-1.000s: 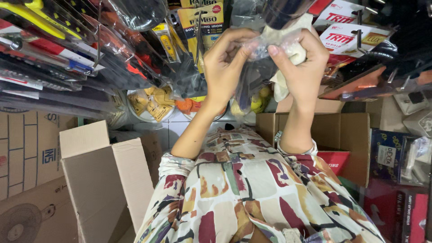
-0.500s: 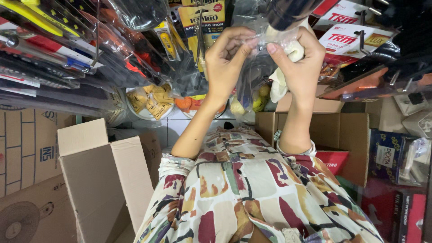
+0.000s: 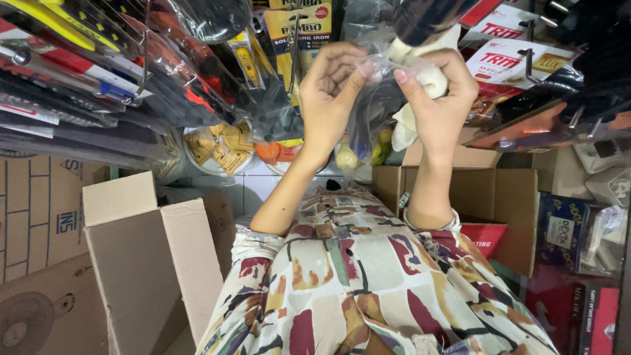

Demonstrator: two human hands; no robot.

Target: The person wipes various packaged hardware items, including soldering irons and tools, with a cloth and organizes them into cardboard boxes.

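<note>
Both hands were raised in front of a crowded display of hanging packaged tools. The left hand [image 3: 332, 98] pinched the edge of a clear plastic bag [image 3: 371, 112] between thumb and forefinger, its other fingers curled loosely behind. The right hand [image 3: 437, 98], just beside the bag on its other side, had its fingers clenched around a bunched white cloth [image 3: 420, 82] while its thumb and forefinger also gripped the bag's upper edge. The bag hung between the two hands, crumpled and see-through, with a dark object inside that was too blurred to name. A tail of the cloth drooped below the right hand, against the bag.

Left of the bag hung a yellow blister card [image 3: 296, 29] carrying a slim tool, and further left a fan of long screwdrivers in clear sleeves [image 3: 79, 72]. Right of the bag were red-and-white packs [image 3: 509, 62] on hooks. Below the bag, the person's sleeves and front showed a patterned shirt [image 3: 368, 283] in cream, maroon and green. An open cardboard box [image 3: 141, 256] stood well left of the shirt, and another open carton [image 3: 506, 197] sat to its right, under the bag's right side.
</note>
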